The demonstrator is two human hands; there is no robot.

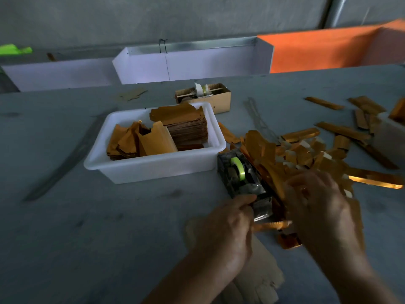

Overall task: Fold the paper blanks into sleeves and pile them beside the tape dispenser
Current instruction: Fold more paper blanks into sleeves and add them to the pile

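A dark tape dispenser (242, 178) with a green tape roll stands right of a white tub (153, 165). The tub holds flat golden-brown paper blanks (186, 126). A heap of folded golden sleeves (306, 154) lies just right of the dispenser. My left hand (225, 229) sits at the dispenser's near end, thumb touching it. My right hand (320, 207) hovers over the sleeve heap, its fingers curled. A golden paper piece (271, 226) is held between both hands, just in front of the dispenser. Motion blur hides the exact grip.
A small cardboard box (206, 97) with a tape roll stands behind the tub. Loose sleeves (341, 129) are scattered at the right near another white tub (390, 132). White bins (192, 64) and an orange panel (324, 49) line the table's far edge. Brown cardboard (258, 279) lies under my left wrist.
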